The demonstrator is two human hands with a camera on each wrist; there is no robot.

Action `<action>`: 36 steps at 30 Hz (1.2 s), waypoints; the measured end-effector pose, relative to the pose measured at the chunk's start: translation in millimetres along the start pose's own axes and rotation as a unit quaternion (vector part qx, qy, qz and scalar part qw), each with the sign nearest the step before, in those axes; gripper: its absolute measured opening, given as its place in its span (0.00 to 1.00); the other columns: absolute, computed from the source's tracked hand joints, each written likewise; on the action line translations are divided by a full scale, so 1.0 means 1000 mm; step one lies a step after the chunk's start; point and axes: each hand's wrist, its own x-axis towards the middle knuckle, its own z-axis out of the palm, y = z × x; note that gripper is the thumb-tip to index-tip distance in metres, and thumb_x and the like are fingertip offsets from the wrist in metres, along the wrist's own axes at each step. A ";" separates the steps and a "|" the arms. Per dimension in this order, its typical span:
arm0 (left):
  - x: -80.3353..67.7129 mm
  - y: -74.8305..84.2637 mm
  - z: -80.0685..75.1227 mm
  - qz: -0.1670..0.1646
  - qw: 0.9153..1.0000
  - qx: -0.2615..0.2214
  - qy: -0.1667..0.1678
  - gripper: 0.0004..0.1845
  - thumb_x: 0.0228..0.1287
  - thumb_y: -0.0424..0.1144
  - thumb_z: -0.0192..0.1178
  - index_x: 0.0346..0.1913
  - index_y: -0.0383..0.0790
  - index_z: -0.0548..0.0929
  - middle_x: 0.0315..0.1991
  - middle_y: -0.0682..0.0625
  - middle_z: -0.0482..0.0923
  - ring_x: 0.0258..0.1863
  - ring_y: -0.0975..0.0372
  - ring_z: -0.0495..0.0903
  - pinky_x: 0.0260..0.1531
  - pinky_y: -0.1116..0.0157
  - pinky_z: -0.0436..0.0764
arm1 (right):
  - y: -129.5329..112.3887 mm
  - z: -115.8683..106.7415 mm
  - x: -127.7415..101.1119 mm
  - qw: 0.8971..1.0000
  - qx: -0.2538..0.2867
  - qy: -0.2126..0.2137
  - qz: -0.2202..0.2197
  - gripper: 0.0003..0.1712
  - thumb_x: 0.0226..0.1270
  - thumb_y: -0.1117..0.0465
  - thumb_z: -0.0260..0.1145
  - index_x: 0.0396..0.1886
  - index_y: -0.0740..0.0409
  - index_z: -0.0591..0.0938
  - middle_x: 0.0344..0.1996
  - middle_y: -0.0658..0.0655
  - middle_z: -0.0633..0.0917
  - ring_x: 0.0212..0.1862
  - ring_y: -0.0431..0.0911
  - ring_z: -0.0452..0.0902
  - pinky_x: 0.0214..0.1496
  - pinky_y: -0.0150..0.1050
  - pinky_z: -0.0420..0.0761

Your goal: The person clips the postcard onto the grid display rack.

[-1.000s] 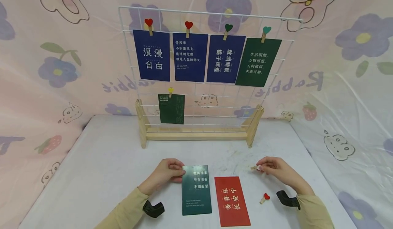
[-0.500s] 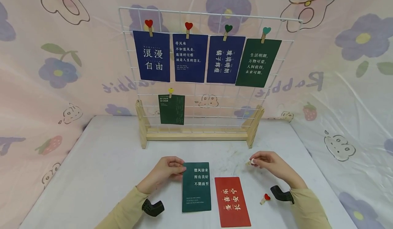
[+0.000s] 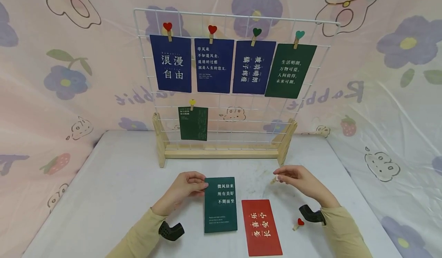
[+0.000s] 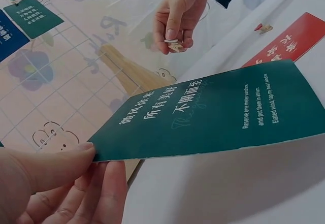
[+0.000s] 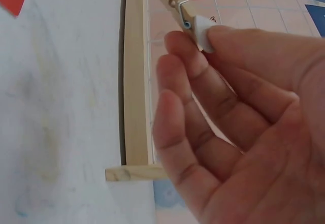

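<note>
Green card (image 3: pixel 220 204) in my left grip (image 3: pixel 184 191): matt paper. Peg (image 5: pixel 184 11) in my right grip (image 3: pixel 297 179): bare wood, metal spring. Desk (image 3: pixel 114 189): smooth, scuffed white.

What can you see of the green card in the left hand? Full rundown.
The green card is a dark green rectangle, thin like cardstock, with three lines of white Chinese text near its top and small English lines lower down. The left hand pinches its upper left corner between thumb and fingers, lifting that end off the white table. It lies lengthwise toward the person, just left of the red card.
</note>
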 end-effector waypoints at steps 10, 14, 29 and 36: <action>0.001 0.003 -0.004 0.021 1.000 -0.005 0.022 0.15 0.59 0.32 0.67 0.46 0.27 0.77 0.33 0.44 0.82 0.31 0.58 0.83 0.39 0.59 0.84 | -0.019 0.004 0.012 0.999 -0.014 -0.029 -0.008 0.11 0.69 0.60 0.62 0.47 0.60 0.82 0.42 0.53 0.84 0.45 0.54 0.80 0.46 0.35 0.80; 0.002 0.006 -0.005 0.028 0.999 0.000 0.041 0.15 0.59 0.32 0.67 0.46 0.28 0.78 0.34 0.43 0.82 0.32 0.58 0.83 0.39 0.60 0.84 | -0.025 0.006 0.017 0.999 -0.018 -0.037 -0.015 0.10 0.69 0.60 0.62 0.46 0.59 0.82 0.42 0.53 0.83 0.46 0.54 0.80 0.47 0.35 0.80; 0.008 0.025 -0.005 0.056 0.995 -0.031 0.082 0.14 0.60 0.29 0.65 0.48 0.29 0.79 0.36 0.42 0.81 0.35 0.58 0.83 0.43 0.59 0.83 | -0.041 0.008 0.030 0.999 -0.027 -0.004 -0.027 0.10 0.68 0.58 0.64 0.46 0.57 0.83 0.44 0.54 0.84 0.45 0.54 0.80 0.48 0.36 0.80; 0.011 0.037 -0.003 0.066 0.993 -0.026 0.091 0.14 0.62 0.33 0.65 0.49 0.31 0.79 0.39 0.42 0.80 0.40 0.57 0.82 0.46 0.62 0.82 | -0.054 0.008 0.035 0.999 -0.029 0.027 -0.025 0.12 0.69 0.61 0.63 0.49 0.59 0.83 0.45 0.56 0.84 0.46 0.51 0.81 0.47 0.35 0.80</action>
